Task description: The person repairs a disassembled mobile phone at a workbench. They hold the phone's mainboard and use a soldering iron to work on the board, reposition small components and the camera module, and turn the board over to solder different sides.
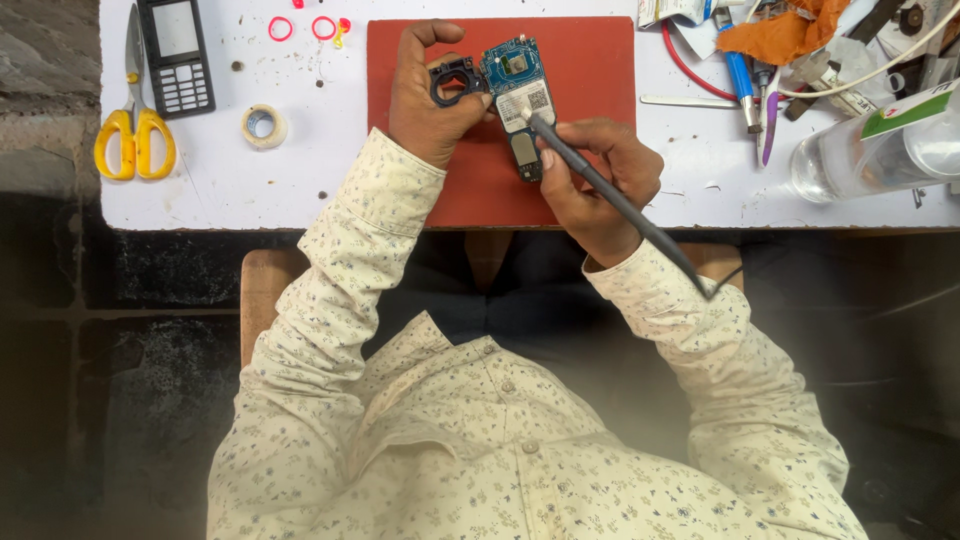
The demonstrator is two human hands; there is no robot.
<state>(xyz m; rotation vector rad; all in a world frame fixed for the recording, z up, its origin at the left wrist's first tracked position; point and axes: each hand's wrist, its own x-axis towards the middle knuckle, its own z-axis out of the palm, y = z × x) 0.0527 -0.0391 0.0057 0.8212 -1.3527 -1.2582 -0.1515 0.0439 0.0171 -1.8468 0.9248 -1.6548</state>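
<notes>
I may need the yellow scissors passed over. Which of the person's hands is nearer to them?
The left hand. It sits on the red mat, to the right of the yellow scissors; the right hand is farther right still.

Left hand (425,100) fingers curled, gripping; right hand (595,180) fisted in pen-style grip, both forearms raised.

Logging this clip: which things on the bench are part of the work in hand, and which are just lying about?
In use: left hand holding black ring part and blue circuit board; right hand holding grey pen-like tool; red mat.

Lying about: yellow scissors, keypad phone, tape roll, pink rings, clear bottle.
</notes>
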